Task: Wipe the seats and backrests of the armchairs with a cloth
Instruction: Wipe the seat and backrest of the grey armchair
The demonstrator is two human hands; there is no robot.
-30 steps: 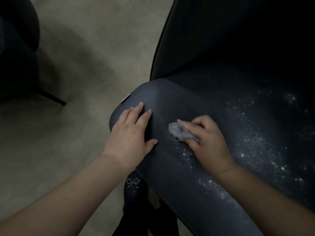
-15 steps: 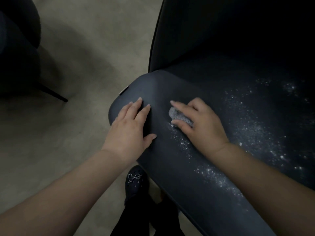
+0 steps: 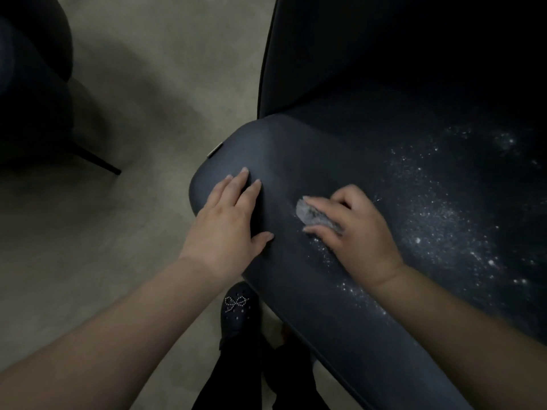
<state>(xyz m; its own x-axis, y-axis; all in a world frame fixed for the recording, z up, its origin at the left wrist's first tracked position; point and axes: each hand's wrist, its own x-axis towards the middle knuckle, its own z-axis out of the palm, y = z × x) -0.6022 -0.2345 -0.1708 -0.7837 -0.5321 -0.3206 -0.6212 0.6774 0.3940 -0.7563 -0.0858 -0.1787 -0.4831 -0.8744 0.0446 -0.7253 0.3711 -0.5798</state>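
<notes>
The right hand point(image 3: 355, 229) pinches a small grey cloth point(image 3: 315, 216) between thumb and fingers, pressed to the armchair seat point(image 3: 310, 291). Over the last second it has stroked away and come back toward the seat's front, near the left hand point(image 3: 228, 223), which lies flat with straight fingers, bracing the seat corner. White dust point(image 3: 444, 208) still speckles the seat behind the cloth, so I judge wiping far from finished.

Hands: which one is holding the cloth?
The right hand grips the small grey cloth against the dusty seat. The left hand holds nothing; it lies flat, fingers straight, on the seat's front corner.
</notes>
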